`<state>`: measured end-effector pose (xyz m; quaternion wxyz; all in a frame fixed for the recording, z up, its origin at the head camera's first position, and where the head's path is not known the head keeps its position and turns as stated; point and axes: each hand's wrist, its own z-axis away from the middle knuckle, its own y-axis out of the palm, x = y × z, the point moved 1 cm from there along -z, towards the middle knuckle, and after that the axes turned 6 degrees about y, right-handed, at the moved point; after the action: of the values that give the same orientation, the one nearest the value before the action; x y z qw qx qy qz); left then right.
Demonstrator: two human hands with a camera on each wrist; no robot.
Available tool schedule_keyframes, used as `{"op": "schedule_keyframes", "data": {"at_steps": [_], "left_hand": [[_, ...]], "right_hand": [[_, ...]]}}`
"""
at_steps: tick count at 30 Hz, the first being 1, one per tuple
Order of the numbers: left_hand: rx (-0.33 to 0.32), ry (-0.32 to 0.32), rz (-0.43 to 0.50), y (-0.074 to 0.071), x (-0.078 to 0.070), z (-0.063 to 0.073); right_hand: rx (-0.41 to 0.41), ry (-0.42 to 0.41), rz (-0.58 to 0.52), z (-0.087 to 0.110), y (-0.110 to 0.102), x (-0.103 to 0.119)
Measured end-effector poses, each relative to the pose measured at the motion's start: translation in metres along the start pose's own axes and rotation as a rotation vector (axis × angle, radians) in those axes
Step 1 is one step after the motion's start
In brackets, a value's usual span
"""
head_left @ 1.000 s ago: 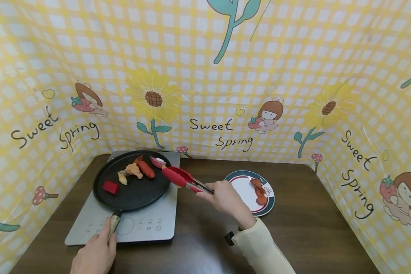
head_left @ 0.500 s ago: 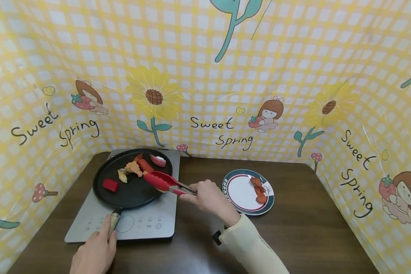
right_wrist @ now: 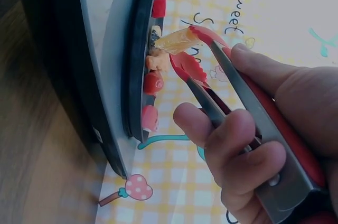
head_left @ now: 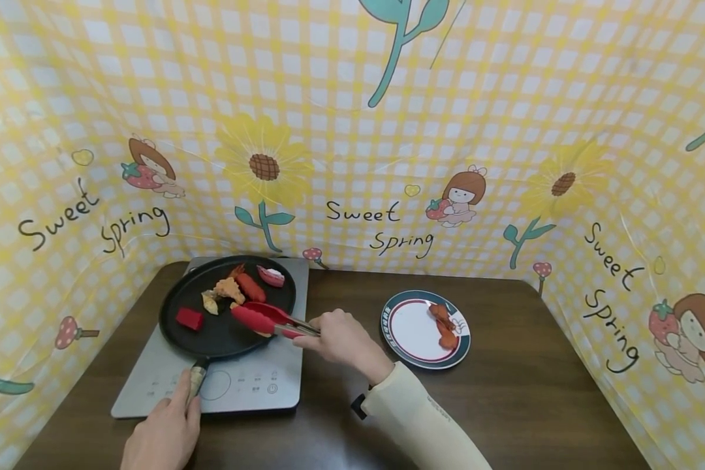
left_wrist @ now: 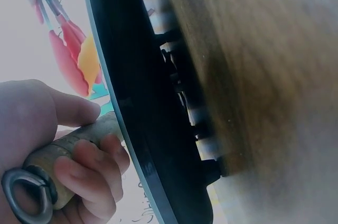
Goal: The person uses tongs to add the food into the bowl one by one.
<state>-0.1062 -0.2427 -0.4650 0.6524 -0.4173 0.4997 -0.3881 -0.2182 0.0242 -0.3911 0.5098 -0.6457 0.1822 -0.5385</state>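
In the head view my left hand (head_left: 164, 424) grips the wooden handle (head_left: 196, 380) of a black flat round pan (head_left: 235, 341). My right hand (head_left: 343, 339) holds red-tipped metal tongs (head_left: 261, 318) over the pan's right part. A translucent yellow food piece (right_wrist: 177, 40) sits between the tong heads in the right wrist view. In the pan lie a red block (head_left: 190, 319), a pale shell-shaped piece (head_left: 210, 303), a crumbed fried piece (head_left: 229, 290), a red sausage-like piece (head_left: 250, 287) and a pink-and-white piece (head_left: 271, 276).
The pan stands on a silver induction cooktop (head_left: 282, 391) at the table's left. To the right, a green-rimmed white plate (head_left: 411, 329) carries reddish-brown drumstick-like pieces (head_left: 444, 329). Yellow checked cloth (head_left: 358, 143) walls the dark wooden table (head_left: 505, 391) at back and sides.
My right hand has brought the tongs left and toward me, from the pan's right rim by the pink-and-white piece to below the fried piece. My left hand stays on the handle.
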Motion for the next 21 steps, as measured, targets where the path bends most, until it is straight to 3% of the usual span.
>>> {"op": "schedule_keyframes", "data": {"at_steps": [11, 21], "left_hand": [[0.048, -0.025, -0.011, 0.0, 0.002, -0.001], [0.038, -0.015, 0.003, 0.001, 0.003, -0.002]], "right_hand": [[0.009, -0.007, 0.097, -0.012, 0.005, 0.015], [0.013, 0.032, 0.134, -0.025, 0.014, 0.02]]}}
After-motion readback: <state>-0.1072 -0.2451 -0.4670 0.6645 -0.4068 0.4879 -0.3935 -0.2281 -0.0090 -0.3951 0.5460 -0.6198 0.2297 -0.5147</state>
